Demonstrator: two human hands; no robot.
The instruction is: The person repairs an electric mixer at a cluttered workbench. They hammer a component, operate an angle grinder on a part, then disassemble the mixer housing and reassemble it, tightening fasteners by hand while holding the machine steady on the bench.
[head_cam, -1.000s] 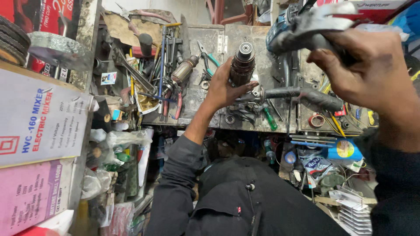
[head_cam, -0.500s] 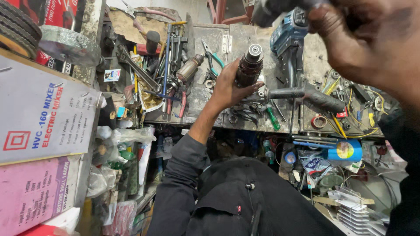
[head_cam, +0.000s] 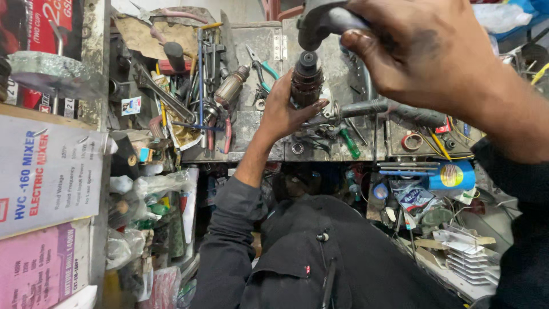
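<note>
- Hands are working near the top centre of the frame: the left hand (head_cam: 284, 111) is curling its fingers closed around a dark, ribbed cylindrical motor armature (head_cam: 306, 86), standing it upright over the grey metal workbench (head_cam: 251, 46).
- The right hand (head_cam: 426, 54) is filling the upper right of the frame, fingers wrapped tight around a grey rounded power-tool housing (head_cam: 323, 20) that is hanging just above the armature's top end, close to it but not clearly touching.
- Judging from this, doing the step well is calling for both parts to be sitting on one line: the armature staying vertical, the housing coming straight down, no tilt.
- Room is looking tight. Just left of the left hand, a brass-coloured cylindrical motor part (head_cam: 230, 86) and teal-handled pliers (head_cam: 262, 67) are lying among loose wrenches and screwdrivers.
- Below the armature, a dark round bar (head_cam: 366, 107) and a green-handled screwdriver (head_cam: 350, 143) are crowding the bench's front edge, so a dropped part could be rolling off there.
- The freest space is appearing above the bench, between the two hands.
</note>
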